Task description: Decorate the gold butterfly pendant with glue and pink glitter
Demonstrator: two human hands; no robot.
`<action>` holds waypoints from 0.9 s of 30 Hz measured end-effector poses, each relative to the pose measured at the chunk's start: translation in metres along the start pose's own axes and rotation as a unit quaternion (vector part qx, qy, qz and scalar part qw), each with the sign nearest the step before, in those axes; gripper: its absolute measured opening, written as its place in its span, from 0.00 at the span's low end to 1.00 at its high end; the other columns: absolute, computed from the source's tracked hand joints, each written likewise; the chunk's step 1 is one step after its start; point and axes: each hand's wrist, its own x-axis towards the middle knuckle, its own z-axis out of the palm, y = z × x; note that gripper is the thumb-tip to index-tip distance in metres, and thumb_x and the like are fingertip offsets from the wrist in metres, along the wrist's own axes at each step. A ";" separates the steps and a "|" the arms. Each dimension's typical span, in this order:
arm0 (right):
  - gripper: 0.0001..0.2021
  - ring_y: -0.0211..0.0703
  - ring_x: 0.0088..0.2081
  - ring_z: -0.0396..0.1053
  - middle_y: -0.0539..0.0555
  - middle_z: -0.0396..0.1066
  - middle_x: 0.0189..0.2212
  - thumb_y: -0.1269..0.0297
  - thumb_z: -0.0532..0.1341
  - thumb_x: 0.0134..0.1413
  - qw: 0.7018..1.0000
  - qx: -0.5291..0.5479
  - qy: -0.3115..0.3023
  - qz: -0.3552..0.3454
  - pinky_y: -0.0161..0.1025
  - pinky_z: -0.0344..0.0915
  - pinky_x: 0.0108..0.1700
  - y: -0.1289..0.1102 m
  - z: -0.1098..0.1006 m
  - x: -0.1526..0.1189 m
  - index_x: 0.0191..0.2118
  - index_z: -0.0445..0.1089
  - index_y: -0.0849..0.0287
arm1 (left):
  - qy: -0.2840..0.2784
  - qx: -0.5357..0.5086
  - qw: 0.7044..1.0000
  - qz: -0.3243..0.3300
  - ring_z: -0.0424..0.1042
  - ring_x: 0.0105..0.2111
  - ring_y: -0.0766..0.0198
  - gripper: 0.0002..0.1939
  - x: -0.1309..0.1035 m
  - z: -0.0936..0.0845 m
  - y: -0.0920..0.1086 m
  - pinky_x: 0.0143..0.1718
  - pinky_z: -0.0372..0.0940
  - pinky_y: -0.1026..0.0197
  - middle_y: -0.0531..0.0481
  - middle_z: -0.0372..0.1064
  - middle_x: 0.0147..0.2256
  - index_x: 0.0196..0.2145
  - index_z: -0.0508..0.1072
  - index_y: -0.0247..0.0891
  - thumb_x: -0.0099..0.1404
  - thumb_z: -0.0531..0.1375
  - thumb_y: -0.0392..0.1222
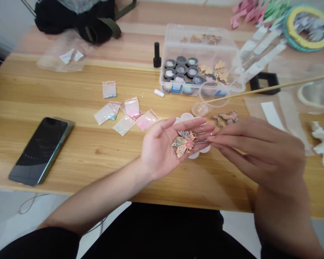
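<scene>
My left hand (162, 144) is palm up with its fingers stretched out, holding a gold butterfly ornament (184, 144). Blue, green and pale pieces fill the ornament's wings, with a pink flower at its middle. From the right, my right hand (261, 154) pinches a thin metal tool (202, 142) whose tip reaches the butterfly; the fingers hide the rest of it. Tiny pale bits lie on my left fingers. Beneath that hand a white scalloped dish (187, 117) partly shows. Just behind my right hand lies another coloured butterfly ornament (229, 117).
A clear plastic box (162, 77) holds small dark pots and gold pieces. Small zip bags (124, 125) lie left of my hands, near a phone (40, 151). A black bottle (157, 55) stands upright. A wooden stick (272, 87) crosses the right side above a black frame (275, 82).
</scene>
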 end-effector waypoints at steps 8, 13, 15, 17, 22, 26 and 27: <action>0.11 0.41 0.33 0.74 0.50 0.80 0.34 0.77 0.67 0.55 1.000 -0.002 -0.002 -0.010 0.42 0.70 0.35 -0.003 0.001 0.006 0.40 0.76 0.53 | -0.001 0.004 1.000 0.004 0.72 0.59 0.46 0.28 0.000 0.000 0.000 0.60 0.64 0.48 0.32 0.75 0.54 0.50 0.74 0.27 0.65 0.46 0.50; 0.11 0.41 0.34 0.75 0.49 0.80 0.35 0.77 0.67 0.56 1.000 -0.008 -0.001 -0.003 0.42 0.71 0.36 -0.004 0.001 0.005 0.39 0.76 0.51 | -0.007 -0.011 1.000 0.004 0.71 0.59 0.48 0.29 0.000 0.001 0.000 0.61 0.62 0.50 0.32 0.76 0.52 0.52 0.73 0.26 0.65 0.46 0.49; 0.11 0.42 0.34 0.75 0.50 0.80 0.35 0.78 0.67 0.56 1.000 -0.002 0.000 -0.003 0.43 0.71 0.36 -0.004 0.001 0.005 0.40 0.76 0.52 | -0.004 -0.017 1.000 0.005 0.74 0.56 0.50 0.27 0.000 0.001 -0.001 0.60 0.63 0.52 0.34 0.78 0.48 0.49 0.74 0.27 0.66 0.46 0.50; 0.12 0.42 0.33 0.74 0.52 0.80 0.35 0.80 0.67 0.54 1.000 0.008 0.005 -0.009 0.44 0.71 0.35 -0.004 0.002 0.005 0.40 0.76 0.55 | 0.003 -0.022 1.000 0.004 0.77 0.51 0.53 0.26 0.000 0.002 -0.001 0.57 0.65 0.55 0.37 0.80 0.42 0.45 0.75 0.29 0.67 0.46 0.50; 0.13 0.43 0.34 0.74 0.52 0.80 0.35 0.81 0.67 0.53 1.000 0.001 0.000 -0.013 0.43 0.71 0.36 -0.004 0.003 0.005 0.39 0.76 0.55 | 0.022 -0.039 0.999 -0.004 0.79 0.41 0.59 0.28 0.000 0.004 0.000 0.53 0.65 0.59 0.40 0.80 0.39 0.51 0.73 0.25 0.69 0.46 0.49; 0.12 0.43 0.33 0.74 0.51 0.80 0.34 0.79 0.67 0.54 1.000 -0.001 0.000 -0.017 0.44 0.71 0.35 -0.003 0.002 0.004 0.40 0.76 0.53 | 0.014 -0.041 0.999 -0.004 0.78 0.45 0.56 0.34 -0.001 0.005 0.000 0.55 0.63 0.56 0.40 0.80 0.40 0.64 0.62 0.21 0.70 0.45 0.49; 0.12 0.43 0.33 0.74 0.50 0.80 0.34 0.78 0.67 0.55 1.000 -0.001 -0.002 -0.015 0.44 0.71 0.35 -0.002 0.002 0.004 0.40 0.76 0.52 | 0.012 -0.042 0.999 -0.004 0.78 0.45 0.55 0.34 -0.001 0.005 0.000 0.55 0.63 0.56 0.39 0.80 0.39 0.65 0.61 0.20 0.70 0.44 0.48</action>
